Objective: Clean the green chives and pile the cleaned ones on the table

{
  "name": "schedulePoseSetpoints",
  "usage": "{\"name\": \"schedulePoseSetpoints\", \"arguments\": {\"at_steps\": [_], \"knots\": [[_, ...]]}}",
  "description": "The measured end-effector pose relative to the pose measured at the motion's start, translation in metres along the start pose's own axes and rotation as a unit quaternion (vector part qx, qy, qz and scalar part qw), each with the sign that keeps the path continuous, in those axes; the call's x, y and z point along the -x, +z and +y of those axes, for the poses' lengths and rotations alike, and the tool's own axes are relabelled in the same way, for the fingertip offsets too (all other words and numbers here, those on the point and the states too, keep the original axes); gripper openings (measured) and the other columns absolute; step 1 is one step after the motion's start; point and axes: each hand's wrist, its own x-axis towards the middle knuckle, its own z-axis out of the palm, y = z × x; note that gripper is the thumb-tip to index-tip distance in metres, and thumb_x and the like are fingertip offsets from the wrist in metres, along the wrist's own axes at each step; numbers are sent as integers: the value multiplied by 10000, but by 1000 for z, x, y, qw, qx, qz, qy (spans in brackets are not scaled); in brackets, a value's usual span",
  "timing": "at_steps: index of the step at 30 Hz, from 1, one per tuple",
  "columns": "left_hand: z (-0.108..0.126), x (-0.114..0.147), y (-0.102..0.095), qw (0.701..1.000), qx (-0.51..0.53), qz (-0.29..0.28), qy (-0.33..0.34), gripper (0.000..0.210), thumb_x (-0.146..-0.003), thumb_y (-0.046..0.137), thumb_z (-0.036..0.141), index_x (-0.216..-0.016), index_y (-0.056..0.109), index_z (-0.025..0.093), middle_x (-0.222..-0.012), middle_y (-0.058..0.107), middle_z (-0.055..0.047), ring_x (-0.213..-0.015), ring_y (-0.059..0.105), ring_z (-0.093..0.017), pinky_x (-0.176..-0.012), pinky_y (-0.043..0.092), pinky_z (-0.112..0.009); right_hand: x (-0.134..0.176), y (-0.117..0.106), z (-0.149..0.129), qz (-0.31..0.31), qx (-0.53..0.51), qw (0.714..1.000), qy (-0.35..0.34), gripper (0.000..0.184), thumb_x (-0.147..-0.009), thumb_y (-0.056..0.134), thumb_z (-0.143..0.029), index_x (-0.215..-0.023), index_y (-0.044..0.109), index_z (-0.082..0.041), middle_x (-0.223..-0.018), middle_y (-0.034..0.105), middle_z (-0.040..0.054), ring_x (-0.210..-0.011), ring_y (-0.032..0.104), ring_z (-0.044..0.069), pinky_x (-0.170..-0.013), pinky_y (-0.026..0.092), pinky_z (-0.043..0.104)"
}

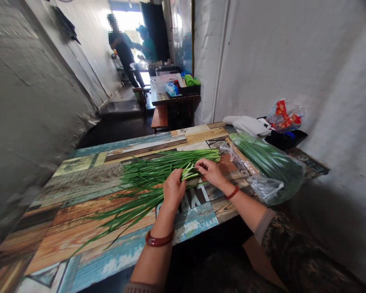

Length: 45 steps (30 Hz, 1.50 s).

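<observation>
My left hand (174,188) is closed around a bunch of garlic chives (137,204), whose pale stem ends stick out to the right of the fist. The long green leaves trail left over the table. Just right of these stem ends, my right hand (212,173) has its thumb and fingers pinched together; what is between them is too small to make out. Behind both hands a larger pile of garlic chives (161,160) lies flat, stem ends to the right. A clear plastic bag (270,167) with more long green stalks rests to the right of my right hand.
The table (110,183) has a patchwork wood-print top. At its right end are a white cloth (248,125), a red-printed plastic package (285,116) and a black tray (293,139) by the wall. Farther back stand another table (161,97), a bench (159,117) and two people (122,47).
</observation>
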Motion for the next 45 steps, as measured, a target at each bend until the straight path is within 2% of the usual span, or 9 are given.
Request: {"name": "schedulePoseSetpoints", "arguments": {"at_steps": [4,9,16,24,30,34,37,41,45], "knots": [[7,-1,-1,993,-63,-95,18,226,-811,467,125,-950,611,228,-931,630,-32,-888,599,-172,-737,425,-248,-21,-36,7,88,34,995,26,148,-845,565,-294,-857,659,-180,-798,671,24,-721,612,152,-708,494,281],[14,0,2,973,-152,-166,58,214,-848,479,180,-994,616,253,-947,613,-26,-821,604,-173,-667,387,-261,-35,-71,14,109,92,989,-30,260,-835,536,-179,-1055,673,-203,-1147,640,77,-983,605,168,-845,501,317],[14,0,3,958,-201,-188,82,78,-844,521,237,-880,590,227,-896,591,-23,-822,598,-179,-670,373,-266,2,-60,20,101,100,989,-39,164,-888,547,-226,-929,703,-195,-919,701,47,-865,641,164,-801,505,314],[16,0,6,958,-204,-182,88,129,-819,480,148,-859,580,220,-878,577,-28,-822,582,-175,-688,391,-264,13,-50,20,80,54,995,-35,143,-886,572,-236,-874,709,-196,-878,724,40,-834,661,157,-793,503,293],[19,-10,-1,992,-107,-47,54,145,-804,475,105,-853,558,214,-810,541,-18,-787,552,-169,-696,423,-262,17,-55,17,-5,141,989,-42,116,-866,616,-212,-807,714,-192,-783,676,15,-741,613,125,-689,445,237],[36,-28,-7,992,-71,4,100,165,-782,493,86,-865,559,212,-890,560,-44,-876,546,-187,-773,446,-289,18,-57,21,-45,212,974,-64,79,-813,689,-252,-780,704,-181,-744,643,14,-711,584,134,-655,411,246],[44,-33,-1,988,-89,-8,125,263,-734,491,41,-927,562,205,-1030,591,-74,-993,540,-212,-866,444,-326,21,-56,22,-57,234,966,-94,59,-769,723,-219,-813,701,-187,-819,663,29,-798,603,163,-731,425,280],[35,-21,13,987,-127,-70,75,371,-741,439,12,-1039,550,203,-936,638,-55,-877,592,-200,-796,462,-316,23,-53,22,-75,247,959,-117,66,-767,710,-165,-824,681,-182,-871,667,45,-841,608,186,-753,434,310],[26,-10,16,987,-135,-67,56,406,-744,469,24,-1092,561,210,-1000,631,-62,-932,595,-201,-823,456,-307,22,-46,22,-62,196,973,-107,58,-814,633,-121,-803,641,-177,-807,646,30,-773,593,165,-713,446,288]]}}
